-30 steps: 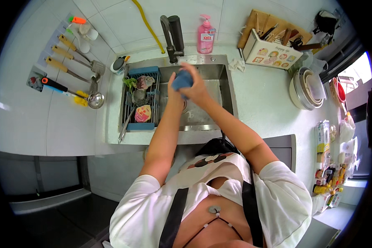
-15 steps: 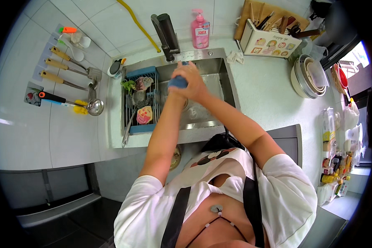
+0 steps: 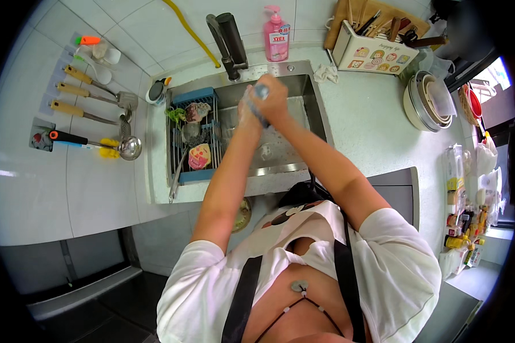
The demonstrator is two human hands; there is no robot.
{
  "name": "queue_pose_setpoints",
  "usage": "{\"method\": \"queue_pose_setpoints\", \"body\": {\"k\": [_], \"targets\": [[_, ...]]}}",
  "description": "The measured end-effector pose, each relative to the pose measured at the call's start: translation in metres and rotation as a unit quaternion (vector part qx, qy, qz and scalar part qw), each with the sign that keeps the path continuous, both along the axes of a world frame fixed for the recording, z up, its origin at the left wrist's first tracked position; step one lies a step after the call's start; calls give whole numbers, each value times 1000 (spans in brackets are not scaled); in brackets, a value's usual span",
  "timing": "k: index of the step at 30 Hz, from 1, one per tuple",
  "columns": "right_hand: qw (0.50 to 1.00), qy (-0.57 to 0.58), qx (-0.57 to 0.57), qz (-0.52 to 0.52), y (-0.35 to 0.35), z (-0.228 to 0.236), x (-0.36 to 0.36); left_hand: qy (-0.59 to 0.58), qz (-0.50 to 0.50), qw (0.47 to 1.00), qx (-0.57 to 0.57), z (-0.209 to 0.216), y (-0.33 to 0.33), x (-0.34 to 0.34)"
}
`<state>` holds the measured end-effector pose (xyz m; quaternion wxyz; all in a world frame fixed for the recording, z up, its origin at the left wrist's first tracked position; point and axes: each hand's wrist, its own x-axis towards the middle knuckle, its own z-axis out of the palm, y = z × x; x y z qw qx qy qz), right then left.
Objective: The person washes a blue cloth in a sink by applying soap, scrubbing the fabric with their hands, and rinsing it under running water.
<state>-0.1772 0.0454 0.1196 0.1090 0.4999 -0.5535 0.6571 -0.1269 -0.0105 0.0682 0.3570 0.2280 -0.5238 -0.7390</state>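
Over the sink (image 3: 315,120), my two hands are pressed together around a crumpled blue-grey cloth (image 3: 261,91), most of which they cover. My right hand (image 3: 276,98) is closed on it, with the cloth bulging out at the top and between the hands. My left hand (image 3: 248,110) is closed against the cloth from the left side; its fingers are partly hidden, and whitish suds seem to coat it. Just behind the hands stands the dark faucet (image 3: 233,48).
In the sink's left part sits a blue drying rack (image 3: 203,98) with a sponge (image 3: 199,156), scrubbers and greens. A pink soap pump bottle (image 3: 277,40), a utensil holder (image 3: 372,52) and stacked bowls (image 3: 420,108) stand on the counter. Ladles and spatulas (image 3: 97,106) hang at left.
Both hands have shifted slightly right and turned. The cloth, which bulged out at the left before, now shows at the top and between the hands.
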Motion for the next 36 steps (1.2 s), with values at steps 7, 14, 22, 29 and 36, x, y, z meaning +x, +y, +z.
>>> {"method": "queue_pose_setpoints", "body": {"k": [7, 14, 22, 29, 36], "targets": [[998, 34, -22, 42, 10, 12, 34, 293, -177, 853, 394, 6, -6, 24], [990, -24, 131, -37, -9, -21, -32, -37, 51, 935, 349, 43, 27, 25], [765, -607, 105, 188, 1, -11, -55, 101, 1, 902, 419, -6, -8, 91], [587, -730, 110, 333, 8, 2, -51, -31, -44, 994, 97, -12, 21, 74], [553, -738, 93, 374, 15, -14, -52, 46, -66, 984, 159, -1, 25, 64]]}}
